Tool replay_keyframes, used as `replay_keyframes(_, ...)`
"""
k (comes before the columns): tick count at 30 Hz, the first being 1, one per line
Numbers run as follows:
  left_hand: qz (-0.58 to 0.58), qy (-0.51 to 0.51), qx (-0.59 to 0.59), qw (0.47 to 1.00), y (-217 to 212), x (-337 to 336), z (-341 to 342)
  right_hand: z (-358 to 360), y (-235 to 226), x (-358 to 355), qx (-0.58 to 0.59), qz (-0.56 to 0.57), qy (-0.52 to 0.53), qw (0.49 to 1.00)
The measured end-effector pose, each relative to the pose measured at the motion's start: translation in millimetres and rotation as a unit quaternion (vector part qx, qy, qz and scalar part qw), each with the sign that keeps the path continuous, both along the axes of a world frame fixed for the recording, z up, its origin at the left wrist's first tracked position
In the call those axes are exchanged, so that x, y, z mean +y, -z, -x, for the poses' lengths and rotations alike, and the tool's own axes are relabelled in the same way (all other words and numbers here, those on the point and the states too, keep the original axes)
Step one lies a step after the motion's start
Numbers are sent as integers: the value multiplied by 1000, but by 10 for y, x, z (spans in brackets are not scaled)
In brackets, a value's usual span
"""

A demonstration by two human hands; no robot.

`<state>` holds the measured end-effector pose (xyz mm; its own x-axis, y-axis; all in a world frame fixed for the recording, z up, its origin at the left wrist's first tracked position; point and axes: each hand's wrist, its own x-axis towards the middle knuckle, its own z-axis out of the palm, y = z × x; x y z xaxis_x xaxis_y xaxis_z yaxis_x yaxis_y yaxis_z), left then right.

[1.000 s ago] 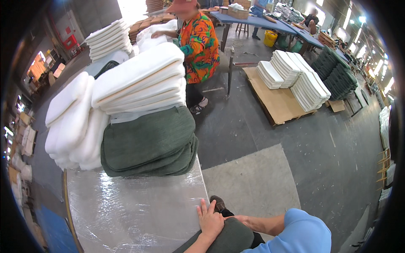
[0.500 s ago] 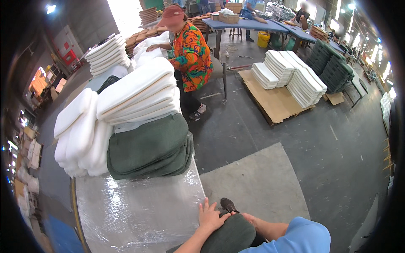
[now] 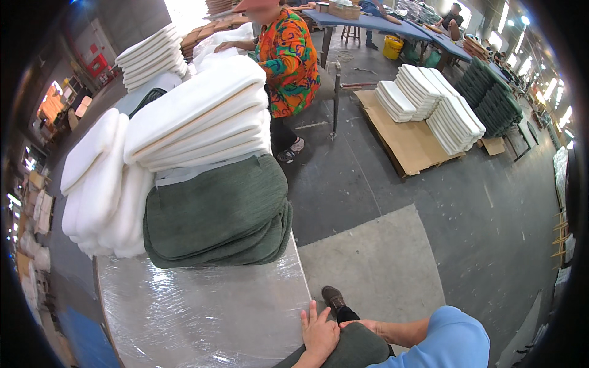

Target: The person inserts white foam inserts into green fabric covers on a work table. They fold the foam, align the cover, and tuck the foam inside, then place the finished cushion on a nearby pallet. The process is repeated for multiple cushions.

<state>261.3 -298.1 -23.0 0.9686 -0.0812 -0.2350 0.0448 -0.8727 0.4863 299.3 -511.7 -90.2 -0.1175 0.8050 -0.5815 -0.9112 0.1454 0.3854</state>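
A dark green fabric cushion (image 3: 358,351) lies across my lap at the lower edge, its bottom part cut off. My left hand (image 3: 320,334) rests at the corner between it and the plastic-wrapped table (image 3: 202,306), fingers stretched out and spread. My right hand (image 3: 366,326) is closed over the cushion's far edge, its fingertips partly hidden. Ahead on the table lies a pile of dark green cushion covers (image 3: 215,211). Behind and left of that pile are thick white cushion pads (image 3: 202,110), with more white pads (image 3: 101,178) drooping at the left.
A co-worker in a bright patterned shirt (image 3: 291,64) sits beyond the pads, one hand on white material. At right, white pads (image 3: 454,119) stand stacked on a cardboard-topped pallet (image 3: 399,144), near dark green stacks (image 3: 485,92). A blue table (image 3: 368,26) is farther back.
My view has shifted, so the table piles look nearer and larger. Both hands and the cushion sit slightly lower and farther right in the picture. The right hand keeps its hold.
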Motion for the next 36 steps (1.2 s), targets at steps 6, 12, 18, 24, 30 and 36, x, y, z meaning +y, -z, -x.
replay_keyframes(6, -2, 0, -10, 1000, 22, -15, 5, 62, 52, 22, -7, 61, -28, 998)
replay_keyframes(12, 0, -11, -57, 998, 92, 34, 43, 17, 122, 128, -10, -16, -25, 1000)
replay_keyframes(18, 12, -22, -74, 997, 104, 23, 30, -1, 2, 63, 9, -53, 19, 998)
replay_keyframes(24, 21, -19, -55, 998, -3, -8, 75, 62, 125, 92, -41, 4, -35, 999)
replay_keyframes(30, 76, -29, -69, 994, 40, 17, -22, 37, 55, 88, -90, 39, -28, 995)
replay_keyframes(36, 63, -17, -61, 996, -27, 43, -28, 73, 135, 48, -116, -69, 57, 989)
